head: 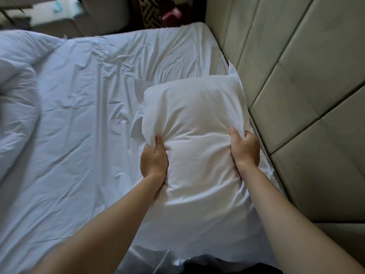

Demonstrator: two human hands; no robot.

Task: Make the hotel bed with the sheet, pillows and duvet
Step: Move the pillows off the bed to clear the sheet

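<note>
1. My two bare forearms reached forward from the lower edge of the view, over the near end of the pillow (197,119).
2. My left hand (155,161) gripped the pillow's left side, with the fingers curled into a bunched fold of the white case and the thumb lying on top.
3. My right hand (245,150) gripped the pillow's right side, with the fingers curled round the edge nearest the headboard (306,95).
4. The pillow stretched away from me along the right side of the bed, over the sheet (88,125). Creases fanned out from both grips. I could not tell whether its far end rested on the sheet or hung just above it.
5. The sheet, white and wrinkled, covered the mattress to the left of the pillow and beyond it to the far edge.
6. The headboard, padded in beige panels, ran just beside the pillow's right edge.
7. The duvet (17,86) lay heaped at the left of the bed, well apart from the pillow.
8. Past the far edge of the bed showed a dark patterned carpet (148,12) and something pink (171,13), too blurred to tell.
</note>
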